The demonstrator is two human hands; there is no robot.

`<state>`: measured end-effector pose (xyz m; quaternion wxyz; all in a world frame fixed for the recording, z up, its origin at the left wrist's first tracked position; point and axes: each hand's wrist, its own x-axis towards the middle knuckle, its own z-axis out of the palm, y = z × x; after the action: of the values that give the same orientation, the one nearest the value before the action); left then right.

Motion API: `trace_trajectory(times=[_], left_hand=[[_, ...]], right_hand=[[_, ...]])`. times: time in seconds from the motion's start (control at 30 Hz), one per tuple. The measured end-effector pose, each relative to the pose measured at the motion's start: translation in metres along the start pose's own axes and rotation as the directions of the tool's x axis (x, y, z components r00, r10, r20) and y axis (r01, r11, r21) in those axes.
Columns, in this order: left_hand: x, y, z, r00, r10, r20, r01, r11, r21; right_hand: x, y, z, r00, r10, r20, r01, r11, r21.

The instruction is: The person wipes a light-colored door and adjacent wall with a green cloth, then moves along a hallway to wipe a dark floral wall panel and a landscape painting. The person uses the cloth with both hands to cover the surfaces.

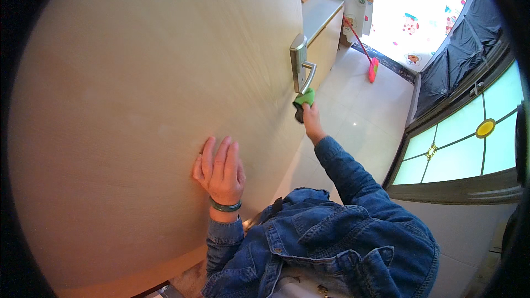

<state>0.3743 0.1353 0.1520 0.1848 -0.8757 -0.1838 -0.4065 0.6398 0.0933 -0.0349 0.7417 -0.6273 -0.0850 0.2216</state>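
Observation:
A pale wood-grain door [136, 91] fills the left and middle of the view. My left hand [219, 174], with a dark green bangle at the wrist, rests against its face, fingers pointing up and slightly bent. My right hand [313, 122] reaches forward and grips a green and dark cloth [305, 98] at the door's edge. The cloth lies just below the end of the silver lever handle [308, 76]; whether it touches the metal I cannot tell. Above the lever stands the handle's metal lock plate [298, 60].
Behind the door stands a cabinet with a light grey top [321, 10]. A pink broom [373, 70] leans on the tiled floor [352, 103] near a patterned curtain [410, 16]. On the right are a dark-framed glass panel [459, 132] and black plastic sheeting [459, 54].

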Motion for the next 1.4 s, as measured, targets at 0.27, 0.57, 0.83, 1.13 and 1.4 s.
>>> trace_trajectory(times=[0.27, 0.57, 0.83, 1.13, 1.4], left_hand=[[-0.002, -0.001, -0.003, 0.997, 0.009, 0.081, -0.013, 0.998, 0.053], [-0.005, 0.000, -0.004, 0.994, 0.029, 0.104, -0.039, 0.995, 0.097], [-0.005, 0.000, -0.006, 0.988, 0.020, 0.152, -0.029, 0.998, 0.059], [-0.015, 0.003, -0.024, 0.990, -0.016, 0.142, 0.042, 0.982, -0.183], [-0.041, -0.004, -0.059, 0.993, -0.085, 0.085, 0.105, 0.960, -0.259]], right_hand=[[0.118, 0.050, 0.041, 0.893, -0.402, -0.203, 0.401, 0.915, -0.047], [0.090, 0.101, 0.050, 0.925, -0.118, -0.360, 0.121, 0.993, -0.015], [-0.015, 0.024, 0.093, 0.939, -0.302, -0.165, 0.314, 0.948, 0.048], [-0.036, 0.027, 0.090, 0.882, -0.466, -0.070, 0.437, 0.865, -0.244], [-0.080, 0.032, 0.089, 0.919, -0.394, -0.008, 0.378, 0.885, -0.271]])
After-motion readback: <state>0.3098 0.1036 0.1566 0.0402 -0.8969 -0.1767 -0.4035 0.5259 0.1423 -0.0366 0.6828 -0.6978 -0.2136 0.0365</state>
